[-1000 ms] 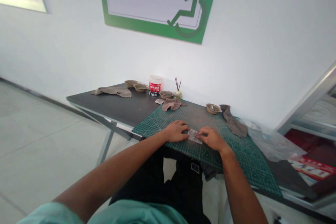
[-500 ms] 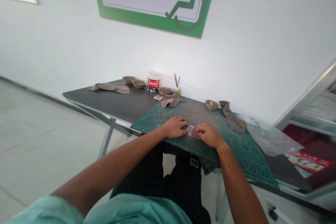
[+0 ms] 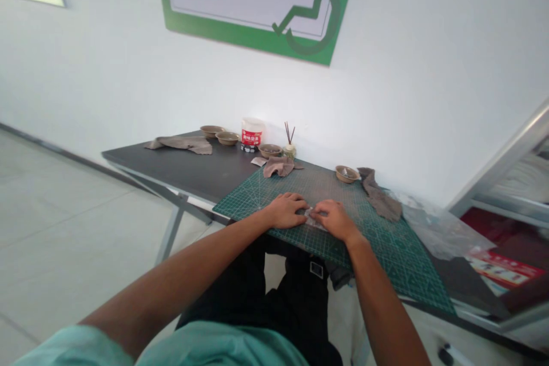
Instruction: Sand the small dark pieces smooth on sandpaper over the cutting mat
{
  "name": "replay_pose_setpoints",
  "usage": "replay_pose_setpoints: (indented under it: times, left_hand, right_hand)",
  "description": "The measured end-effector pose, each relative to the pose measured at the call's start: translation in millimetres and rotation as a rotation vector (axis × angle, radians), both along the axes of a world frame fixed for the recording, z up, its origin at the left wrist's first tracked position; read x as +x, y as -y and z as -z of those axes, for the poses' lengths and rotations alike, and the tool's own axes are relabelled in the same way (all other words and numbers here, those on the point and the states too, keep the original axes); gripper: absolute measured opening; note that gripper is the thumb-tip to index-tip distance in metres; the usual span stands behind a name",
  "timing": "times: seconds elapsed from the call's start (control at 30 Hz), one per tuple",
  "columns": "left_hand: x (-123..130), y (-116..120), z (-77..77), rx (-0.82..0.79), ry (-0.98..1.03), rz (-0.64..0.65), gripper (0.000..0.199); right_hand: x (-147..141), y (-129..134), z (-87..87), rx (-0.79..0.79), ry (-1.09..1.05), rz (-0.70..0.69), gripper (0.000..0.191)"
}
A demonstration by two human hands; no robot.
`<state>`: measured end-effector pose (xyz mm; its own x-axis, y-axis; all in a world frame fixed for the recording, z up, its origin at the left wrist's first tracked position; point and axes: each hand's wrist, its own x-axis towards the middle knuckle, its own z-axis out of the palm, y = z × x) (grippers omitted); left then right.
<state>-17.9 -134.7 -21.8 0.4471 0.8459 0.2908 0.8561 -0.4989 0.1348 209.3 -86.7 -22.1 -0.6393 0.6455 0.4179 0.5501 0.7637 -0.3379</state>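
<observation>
My left hand [image 3: 285, 211] and my right hand [image 3: 334, 221] rest close together on a green cutting mat [image 3: 388, 251]. Between their fingertips lies a small pale crinkled sheet [image 3: 314, 219], partly hidden by my fingers. Both hands pinch or press it against the mat. Its exact material is hard to tell at this size. A brown cloth [image 3: 278, 167] lies on the mat beyond my hands.
Several small tan bowls [image 3: 347, 174] and a white red-labelled tub [image 3: 251, 132] stand along the dark table [image 3: 180, 166] by the wall. Brown cloths [image 3: 182, 144] lie at both ends. A plastic bag [image 3: 437, 229] sits at the right.
My right hand has moved left, closer to my left hand, and covers more of the pale sheet. The whole view has shifted slightly.
</observation>
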Motion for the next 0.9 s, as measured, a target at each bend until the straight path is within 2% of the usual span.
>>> replay_pose_setpoints:
  times: [0.13, 0.33, 0.5, 0.7, 0.8, 0.9]
  left_hand:
    - [0, 0, 0.7, 0.003, -0.002, -0.008, 0.040]
    - [1, 1, 0.5, 0.008, 0.002, -0.016, 0.039]
    - [0, 3, -2.1, 0.008, -0.005, -0.017, 0.039]
    - [1, 4, -2.3, 0.005, -0.001, -0.009, 0.040]
    - [1, 4, -2.2, -0.002, -0.001, -0.012, 0.040]
    - [1, 3, -2.7, -0.012, 0.001, -0.013, 0.039]
  right_hand:
    - [4, -5, -3.3, 0.028, -0.025, 0.056, 0.008]
    - [7, 8, -0.4, -0.003, 0.015, -0.057, 0.006]
    - [4, 1, -2.8, 0.020, -0.033, 0.055, 0.008]
    - [4, 7, -1.3, -0.034, 0.012, -0.051, 0.011]
    - [-3, 0, 1.3, -0.018, -0.007, 0.043, 0.017]
    - [2, -8, 1.3, -0.005, -0.013, 0.118, 0.023]
